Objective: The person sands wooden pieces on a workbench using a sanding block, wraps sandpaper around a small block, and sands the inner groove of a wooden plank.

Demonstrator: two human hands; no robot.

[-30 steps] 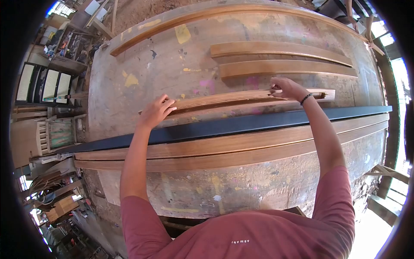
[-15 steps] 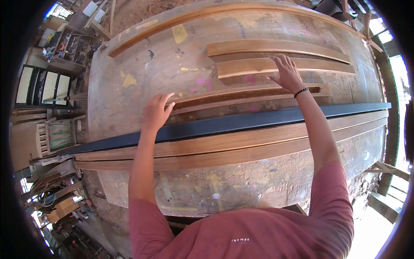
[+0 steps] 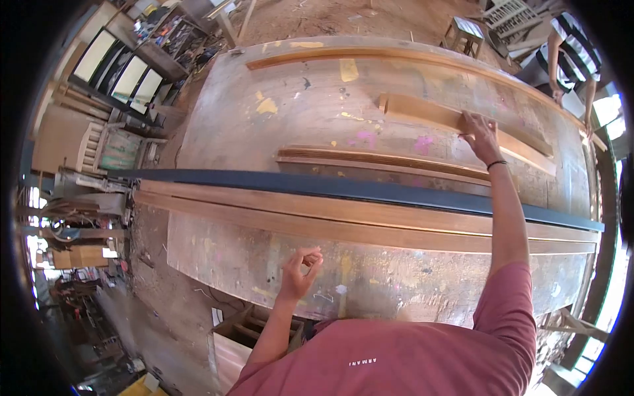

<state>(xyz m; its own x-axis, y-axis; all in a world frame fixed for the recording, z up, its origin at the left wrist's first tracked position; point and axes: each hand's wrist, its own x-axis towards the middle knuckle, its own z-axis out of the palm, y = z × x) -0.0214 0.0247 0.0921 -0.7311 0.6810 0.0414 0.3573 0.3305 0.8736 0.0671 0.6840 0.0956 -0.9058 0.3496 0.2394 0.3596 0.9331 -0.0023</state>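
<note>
My right hand (image 3: 481, 135) is closed over a short wooden board (image 3: 422, 113) on the far half of the workbench, its thumb on the near side. A second short board lies against it, partly covered. My left hand (image 3: 302, 274) hovers over the near part of the workbench (image 3: 218, 241), fingers loosely curled, a gap inside them and nothing visible in it. Between my hands and the short boards runs a long dark blue strip (image 3: 370, 189), with two long brown boards (image 3: 330, 211) beside it. A grooved wooden piece (image 3: 370, 162) lies just beyond the blue strip.
One long wooden strip (image 3: 370, 53) follows the far edge of the workbench. At the far right stands another person (image 3: 574, 53), hands near that strip's end. A stool (image 3: 464, 36) stands behind. Louvred panels (image 3: 119, 72) lean at left; an open wooden box (image 3: 247, 333) sits below the near edge.
My left hand has drawn back from the grooved piece towards my body. My right hand has moved to the short boards and closed on one; they now lie closer together. The view has shifted.
</note>
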